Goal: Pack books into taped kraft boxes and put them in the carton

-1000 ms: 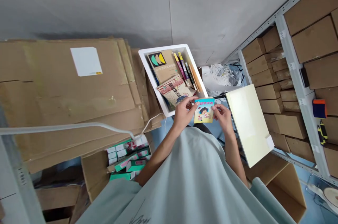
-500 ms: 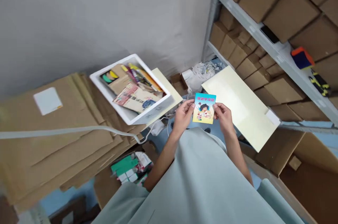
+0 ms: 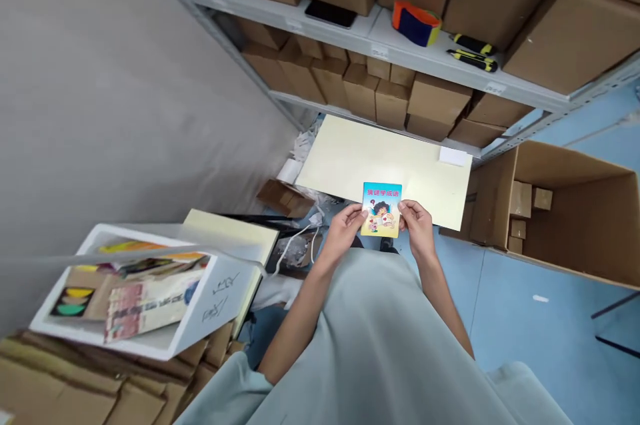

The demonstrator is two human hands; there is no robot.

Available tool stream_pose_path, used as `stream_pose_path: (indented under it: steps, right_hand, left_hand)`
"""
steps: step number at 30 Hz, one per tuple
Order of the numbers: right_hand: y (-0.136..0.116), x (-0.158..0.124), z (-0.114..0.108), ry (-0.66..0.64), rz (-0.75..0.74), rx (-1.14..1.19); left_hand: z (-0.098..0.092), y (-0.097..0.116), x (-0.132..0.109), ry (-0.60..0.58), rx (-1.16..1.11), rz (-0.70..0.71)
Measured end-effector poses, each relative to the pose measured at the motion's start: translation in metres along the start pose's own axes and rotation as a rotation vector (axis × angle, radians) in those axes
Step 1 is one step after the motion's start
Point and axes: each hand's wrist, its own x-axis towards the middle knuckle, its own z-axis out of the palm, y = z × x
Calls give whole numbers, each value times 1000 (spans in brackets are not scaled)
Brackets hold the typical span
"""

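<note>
Behind the booklet (image 3: 382, 211), the left hand (image 3: 344, 230) partly hides.

Loose, pale blue-green top (image 3: 380, 331), softly creased down the front, its wide sleeves (image 3: 530, 388) leaving both forearms (image 3: 300, 311) bare.

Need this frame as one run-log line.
booklet: cover facing camera | left hand: holding left edge | right hand: holding right edge | white box: at left, books inside
</note>
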Motion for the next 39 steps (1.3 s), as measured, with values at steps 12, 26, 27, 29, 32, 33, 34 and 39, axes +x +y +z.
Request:
stream_pose_path:
  steps: [12,26,27,29,32,33,34,39]
  right_hand:
    - [-19,45,35,205,-100,-110]
    - [-29,85,173,329,-189,-103]
    - [-30,87,173,337,-170,-87]
    - [-35,90,171,322,-131,-57]
    - [-46,93,168,286,-99,-37]
    - [-49,95,167,276,-95,-36]
    - [-52,98,167,265,-92,-38]
    - [-60,118,163,219,-101,-109]
  left_hand:
    - [-14,35,89,-115,-31,24]
    - [-77,82,149,-385,177,349]
    - [-83,82,153,-396,206,357]
    - [-96,80,164,-352,228,333]
    - [-111,76,185,-237,211,240]
    - [-114,76,192,-237,205,207]
    - [-115,76,198,-256,199,178]
    - [-110,89,209,-262,159,154]
